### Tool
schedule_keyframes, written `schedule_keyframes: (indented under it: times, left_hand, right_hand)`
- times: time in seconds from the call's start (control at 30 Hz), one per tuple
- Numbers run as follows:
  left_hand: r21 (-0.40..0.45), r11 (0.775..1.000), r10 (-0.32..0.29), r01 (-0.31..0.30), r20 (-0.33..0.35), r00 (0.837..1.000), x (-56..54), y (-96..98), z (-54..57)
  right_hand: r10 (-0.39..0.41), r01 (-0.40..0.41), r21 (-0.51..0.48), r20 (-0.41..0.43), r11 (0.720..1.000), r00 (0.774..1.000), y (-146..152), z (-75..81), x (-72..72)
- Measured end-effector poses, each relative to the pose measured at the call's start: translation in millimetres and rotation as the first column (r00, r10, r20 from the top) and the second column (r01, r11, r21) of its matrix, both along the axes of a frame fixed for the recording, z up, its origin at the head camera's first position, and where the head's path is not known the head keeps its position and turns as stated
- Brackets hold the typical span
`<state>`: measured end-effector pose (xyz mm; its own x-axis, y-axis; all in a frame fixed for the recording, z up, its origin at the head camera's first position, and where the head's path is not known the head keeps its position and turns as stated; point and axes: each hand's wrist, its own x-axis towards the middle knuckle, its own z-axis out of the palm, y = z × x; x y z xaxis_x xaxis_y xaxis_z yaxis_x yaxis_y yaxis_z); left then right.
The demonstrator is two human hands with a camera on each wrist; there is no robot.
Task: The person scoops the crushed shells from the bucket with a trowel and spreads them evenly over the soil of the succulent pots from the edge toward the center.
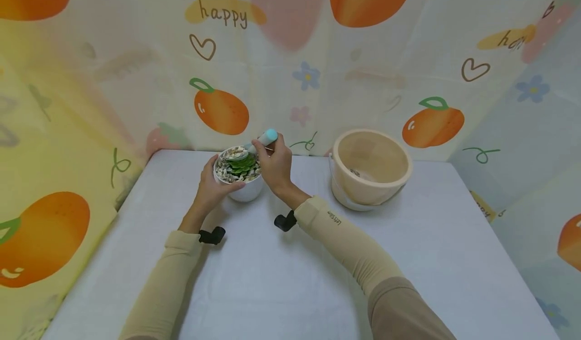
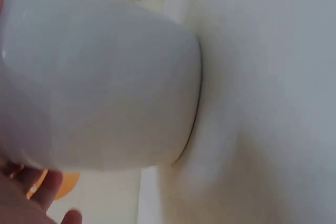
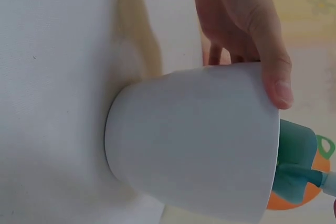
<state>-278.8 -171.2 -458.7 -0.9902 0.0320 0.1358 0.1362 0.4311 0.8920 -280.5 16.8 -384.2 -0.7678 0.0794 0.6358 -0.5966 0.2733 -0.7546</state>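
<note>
A white flowerpot [image 1: 248, 192] stands on the table, filled with pale gravel around a green succulent [image 1: 242, 167]. My left hand [image 1: 211, 182] holds the pot from the left, its thumb over the near rim and its fingers along the far side. In my right hand [image 1: 277, 169] is the pale handle, with a light blue end, of a small trowel [image 1: 269, 137]. The trowel's teal blade [image 3: 294, 148] shows beyond the pot's rim in the right wrist view. From the head, pale gravel appears on the blade above the plant. The left wrist view is mostly the pot's smooth side [image 2: 105, 77].
To the right of the pot stands a beige bucket [image 1: 347, 186] with a thin carrying handle, some small bits at its bottom. A white cloth [image 1: 272, 279] covers the table. Behind it hangs a printed curtain [image 1: 281, 98] with oranges and hearts.
</note>
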Motion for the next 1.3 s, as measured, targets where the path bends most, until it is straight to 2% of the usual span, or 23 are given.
schedule_keyframes:
  times: [0.17,0.3,0.47,0.57,0.67,0.77,0.97,1.13,1.3]
  left_hand:
    - [-0.054,0.992,0.118,-0.118,-0.010,0.993,8.3,10.0,-0.1]
    - [-0.071,0.986,0.148,-0.150,-0.025,0.989,10.9,13.8,-0.6]
    - [-0.058,0.994,0.097,-0.097,-0.008,0.995,8.5,8.2,-1.5]
    - [-0.016,1.000,0.020,-0.020,0.002,1.000,4.1,-0.3,-1.7]
    - [0.025,0.997,-0.067,0.066,0.021,0.998,-2.1,-8.2,-0.4]
    - [0.035,0.993,-0.112,0.110,0.055,0.992,-6.6,-12.3,2.2]
    - [0.029,0.995,-0.099,0.096,0.098,0.990,-5.0,-11.5,5.0]
    - [0.052,0.995,-0.092,0.090,0.057,0.994,-1.2,-8.0,4.5]
    - [0.055,0.996,-0.075,0.075,0.000,0.997,-1.8,-5.4,0.5]
  right_hand:
    - [-0.002,0.004,0.032,-0.044,0.999,0.999,-0.9,1.0,1.0]
    - [-0.009,0.014,0.062,-0.069,0.998,0.998,-0.8,1.8,0.9]
    - [-0.001,0.006,0.081,-0.056,0.997,0.998,-0.5,1.7,0.0]
    - [0.002,0.001,0.087,-0.039,0.996,0.999,-0.9,0.5,0.3]
    - [0.004,-0.002,0.090,-0.027,0.996,1.000,-0.9,0.2,0.9]
    - [0.005,-0.003,0.094,-0.019,0.996,1.000,-0.5,0.7,1.3]
    - [-0.013,0.016,0.108,-0.033,0.994,0.999,-0.9,0.9,0.4]
    - [-0.019,0.026,0.112,-0.066,0.993,0.998,0.0,0.6,-0.7]
    - [-0.020,0.031,0.110,-0.102,0.993,0.995,2.3,2.8,-1.3]
